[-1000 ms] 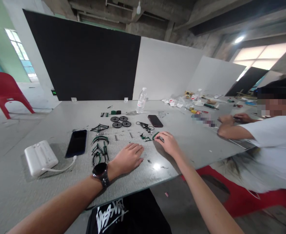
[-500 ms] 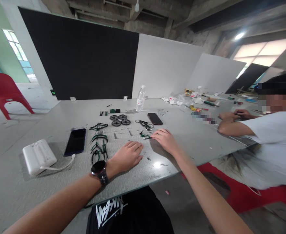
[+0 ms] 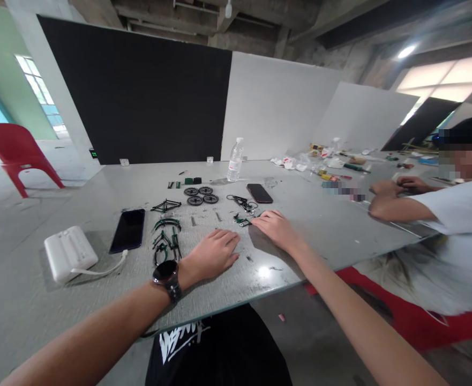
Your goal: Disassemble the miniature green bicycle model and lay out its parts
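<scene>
My left hand (image 3: 215, 252) lies flat on the table with its fingers stretched out and nothing in it. To its left are a pair of curved green-and-black parts (image 3: 167, 223) and several thin green-and-black rods and frames (image 3: 175, 242). My right hand (image 3: 276, 229) is bent over small green-and-black parts (image 3: 244, 220), its fingertips closed at their right end and partly covering them. Just behind lie thin black parts with rings (image 3: 241, 203). Four-spoked detail is too fine to read on several small black wheels (image 3: 195, 200). Metal screws (image 3: 193, 221) lie before the wheels, near a black triangular frame (image 3: 166, 206).
A dark phone (image 3: 128, 230) and a cabled white power bank (image 3: 70, 253) lie left. Behind stand a water bottle (image 3: 235, 160) and a second phone (image 3: 260, 193). A co-worker in a white sleeve (image 3: 444, 206) sits right, near plastic wrappings (image 3: 300, 160). Panels (image 3: 147, 96) border the table.
The view has turned slightly, so everything sits a little further right in the picture. Both hands keep their places on the table, and the parts appear unmoved.
</scene>
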`<state>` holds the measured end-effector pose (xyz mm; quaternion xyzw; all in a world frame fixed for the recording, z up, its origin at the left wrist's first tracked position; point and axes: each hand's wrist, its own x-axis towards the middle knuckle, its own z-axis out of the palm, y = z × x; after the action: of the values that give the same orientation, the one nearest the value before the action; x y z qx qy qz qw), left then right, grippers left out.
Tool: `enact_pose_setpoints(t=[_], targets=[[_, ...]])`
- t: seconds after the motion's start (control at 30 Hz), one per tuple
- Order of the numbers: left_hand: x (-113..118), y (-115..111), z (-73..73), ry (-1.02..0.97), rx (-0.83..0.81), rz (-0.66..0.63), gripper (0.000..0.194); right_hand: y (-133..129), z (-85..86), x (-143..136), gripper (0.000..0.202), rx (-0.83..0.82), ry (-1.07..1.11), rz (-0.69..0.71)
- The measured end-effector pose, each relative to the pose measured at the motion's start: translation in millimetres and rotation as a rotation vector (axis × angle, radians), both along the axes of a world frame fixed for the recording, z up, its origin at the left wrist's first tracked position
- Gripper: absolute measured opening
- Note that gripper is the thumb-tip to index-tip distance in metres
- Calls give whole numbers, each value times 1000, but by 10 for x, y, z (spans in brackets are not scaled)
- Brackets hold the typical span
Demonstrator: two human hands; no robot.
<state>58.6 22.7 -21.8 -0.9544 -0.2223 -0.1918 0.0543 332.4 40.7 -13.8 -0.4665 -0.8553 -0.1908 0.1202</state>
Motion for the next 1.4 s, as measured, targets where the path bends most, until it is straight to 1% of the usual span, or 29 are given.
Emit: enact_pose_setpoints(t=[0.1, 0.27, 0.37, 0.43, 0.5, 0.57, 0.67, 0.73, 0.8, 0.87, 0.97, 1.03, 1.13, 1.27, 1.4], targets=[[-1, 1, -6, -13, 0, -2, 37, 14, -14, -11, 26, 1, 15, -8], [2, 0, 0, -28, -11, -4, 36, 32, -55, 24, 28, -1, 48, 35], [5, 3, 4, -21, -2, -7, 36, 27, -59, 37, 28, 42, 82, 27], [6, 7, 2, -21, 5, -7, 37, 33, -19, -13, 29, 92, 157, 25], [6, 9, -3, -20, 10, -4, 38, 66, 68, -136, 30, 119, 253, 55], [4, 10, -6, -7, 13, -3, 38, 143, 189, -329, 30, 91, 319, 129], [5, 11, -11, 11, 19, 12, 40, 339, 349, -676, 32, 9, 293, 273], [8, 15, -20, 2, 22, 20, 40, 496, 387, -878, 32, -47, 229, 351], [11, 24, -34, -12, 27, 14, 38, 643, 355, -1024, 31, -90, 166, 392], [13, 34, -48, -24, 40, 3, 37, 754, 271, -1110, 30, -114, 114, 417], [13, 42, -56, -35, 50, 3, 36, 844, 126, -1161, 27, -123, 42, 444], [13, 41, -51, -39, 49, -1, 35, 864, 61, -1170, 27, -127, -6, 453], [13, 35, -37, -30, 47, -6, 34, 871, 25, -1176, 27, -140, -29, 466], [13, 35, -25, -27, 38, -9, 33, 874, 19, -1184, 25, -158, 23, 494], [16, 36, -21, -35, 35, -17, 32, 870, 5, -1191, 24, -175, 65, 483]])
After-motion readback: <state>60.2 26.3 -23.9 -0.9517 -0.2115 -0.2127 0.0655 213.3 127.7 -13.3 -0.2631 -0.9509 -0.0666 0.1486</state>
